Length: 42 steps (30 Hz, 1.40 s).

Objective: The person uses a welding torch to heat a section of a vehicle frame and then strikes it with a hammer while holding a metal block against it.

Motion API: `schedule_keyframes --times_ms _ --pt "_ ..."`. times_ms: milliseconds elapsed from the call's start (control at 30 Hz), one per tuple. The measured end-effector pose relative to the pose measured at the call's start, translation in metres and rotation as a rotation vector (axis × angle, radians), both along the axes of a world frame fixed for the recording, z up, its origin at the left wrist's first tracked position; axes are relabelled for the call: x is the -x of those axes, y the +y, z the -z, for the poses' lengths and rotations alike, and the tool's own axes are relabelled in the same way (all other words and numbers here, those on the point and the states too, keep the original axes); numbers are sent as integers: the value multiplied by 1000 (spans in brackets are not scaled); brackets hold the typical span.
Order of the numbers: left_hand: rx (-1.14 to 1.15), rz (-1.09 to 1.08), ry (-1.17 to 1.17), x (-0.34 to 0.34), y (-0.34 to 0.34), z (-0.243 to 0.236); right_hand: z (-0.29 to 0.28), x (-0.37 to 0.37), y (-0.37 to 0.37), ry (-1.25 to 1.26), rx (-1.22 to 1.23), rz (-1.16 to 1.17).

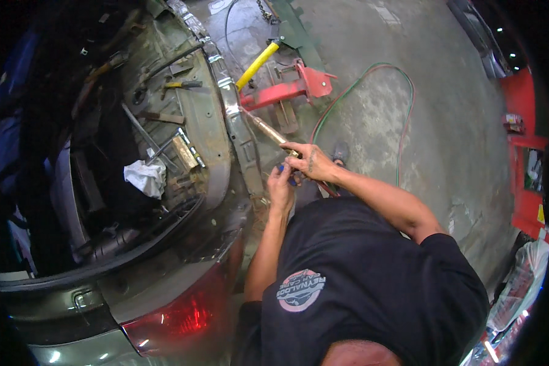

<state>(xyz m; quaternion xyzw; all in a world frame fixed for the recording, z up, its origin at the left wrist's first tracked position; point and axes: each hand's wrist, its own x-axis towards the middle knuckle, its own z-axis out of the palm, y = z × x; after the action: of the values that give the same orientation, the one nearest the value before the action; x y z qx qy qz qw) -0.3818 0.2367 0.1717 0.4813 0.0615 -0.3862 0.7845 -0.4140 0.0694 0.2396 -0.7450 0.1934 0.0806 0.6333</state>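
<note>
A gas torch (pixel 267 129) with a copper-coloured tube points up and left, its tip close to the bare metal edge (pixel 232 108) of an opened car body. My right hand (pixel 312 162) is wrapped round the torch's handle. Just below it, my left hand (pixel 280 189) has its fingers closed at a blue knob-like part (pixel 294 179) on the rear of the torch. Exactly how those fingers grip is partly hidden. From the torch, a green and red hose pair (pixel 377 65) loops over the floor on the right. No flame can be made out.
Beyond the torch stand a red steel arm (pixel 280 93) and a yellow bar (pixel 257 64). Inside the car body lie a yellow-and-black hammer (pixel 183 85), a wooden block (pixel 185 152), several metal tools and a white rag (pixel 146 178). A red tail light (pixel 177 314) is nearby.
</note>
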Motion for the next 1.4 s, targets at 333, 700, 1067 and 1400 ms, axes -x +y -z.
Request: schedule_keyframes --times_ms 333,700,1067,1400 --pt "16 -41 52 -1 2 1 -11 -3 0 41 -85 -22" --pt "15 -5 43 1 -6 -7 6 2 -4 -15 14 10" --pt "40 3 24 3 -7 -4 -11 2 -6 59 -21 -19" --pt "34 -61 42 -5 4 0 2 -11 6 -36 61 -36"
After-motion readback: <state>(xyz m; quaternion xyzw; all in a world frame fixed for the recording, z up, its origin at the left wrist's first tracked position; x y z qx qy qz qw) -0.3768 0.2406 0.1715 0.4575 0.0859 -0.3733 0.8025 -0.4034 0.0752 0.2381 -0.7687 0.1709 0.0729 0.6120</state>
